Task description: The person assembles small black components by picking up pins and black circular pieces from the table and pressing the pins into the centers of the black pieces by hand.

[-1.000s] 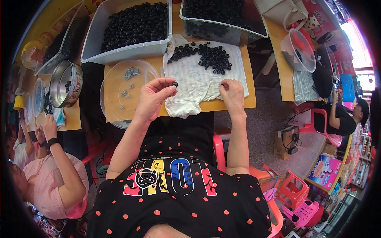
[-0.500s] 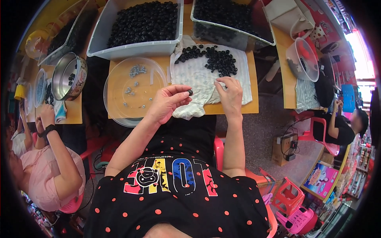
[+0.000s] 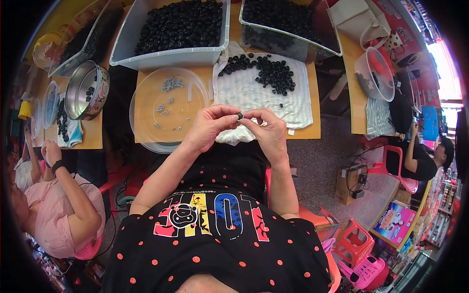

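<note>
Over the near edge of the cloth, my left hand (image 3: 209, 128) and my right hand (image 3: 270, 131) meet fingertip to fingertip. Between their thumbs and forefingers is a small black round bead-like piece (image 3: 240, 116), mostly covered by the fingers. Beneath them lies a white cloth (image 3: 232, 90) with a heap of similar black pieces (image 3: 274, 75). One small dark piece (image 3: 281, 105) sits apart, close to my right hand. Left of my hands, a clear round lid (image 3: 146, 93) carries small silvery pieces (image 3: 172, 84) in loose groups.
Two clear bins, one at back left (image 3: 168, 59) and one at back right (image 3: 293, 40), hold many black pieces. A round tin (image 3: 73, 97) stands on the left table beside a person in pink (image 3: 73, 210). Another person (image 3: 420, 161) sits far right, near a clear tub (image 3: 383, 83).
My right hand has moved left and down from the cloth to meet my left hand at the black piece. A small dark piece now shows alone on the cloth.
</note>
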`<action>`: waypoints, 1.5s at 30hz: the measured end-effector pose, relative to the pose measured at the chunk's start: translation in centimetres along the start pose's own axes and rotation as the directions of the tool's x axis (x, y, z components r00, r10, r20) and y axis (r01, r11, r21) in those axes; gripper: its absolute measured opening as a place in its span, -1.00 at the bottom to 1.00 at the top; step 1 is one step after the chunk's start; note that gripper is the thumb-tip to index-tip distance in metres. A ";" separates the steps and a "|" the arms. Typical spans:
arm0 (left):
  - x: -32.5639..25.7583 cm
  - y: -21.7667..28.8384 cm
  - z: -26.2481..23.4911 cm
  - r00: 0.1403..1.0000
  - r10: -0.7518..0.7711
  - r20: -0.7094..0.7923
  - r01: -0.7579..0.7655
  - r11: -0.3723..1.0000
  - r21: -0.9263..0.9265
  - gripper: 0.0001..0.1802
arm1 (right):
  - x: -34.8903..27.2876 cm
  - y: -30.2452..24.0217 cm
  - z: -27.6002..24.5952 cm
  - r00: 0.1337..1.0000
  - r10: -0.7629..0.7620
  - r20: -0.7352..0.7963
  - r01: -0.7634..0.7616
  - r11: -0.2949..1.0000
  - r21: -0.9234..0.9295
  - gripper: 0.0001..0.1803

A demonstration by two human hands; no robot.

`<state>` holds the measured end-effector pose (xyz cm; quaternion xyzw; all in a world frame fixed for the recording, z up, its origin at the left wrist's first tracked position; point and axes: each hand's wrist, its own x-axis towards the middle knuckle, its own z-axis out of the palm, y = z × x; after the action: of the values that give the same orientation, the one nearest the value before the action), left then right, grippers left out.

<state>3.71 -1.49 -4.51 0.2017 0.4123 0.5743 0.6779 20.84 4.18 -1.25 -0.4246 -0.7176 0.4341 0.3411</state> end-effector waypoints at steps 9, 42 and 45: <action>-0.5 0.2 -0.6 0.923 -0.271 0.273 0.303 0.949 -0.082 -0.79 | 0.0 3.1 -1.1 0.919 0.050 0.390 -0.224 0.882 0.415 -0.65; 0.0 0.3 0.6 0.998 -0.069 0.011 0.070 0.969 -0.237 -0.88 | -0.8 0.3 1.0 0.995 -0.005 -0.103 0.028 0.974 0.224 -0.86; 0.0 0.3 0.9 0.999 -0.043 -0.001 0.042 0.975 -0.219 -0.87 | -0.9 0.6 1.2 0.994 -0.015 -0.110 0.040 0.973 0.229 -0.85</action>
<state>4.20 -1.21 -3.80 0.1152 0.3529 0.6021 0.7069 20.34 3.09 -2.34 -0.3948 -0.6488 0.4864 0.4320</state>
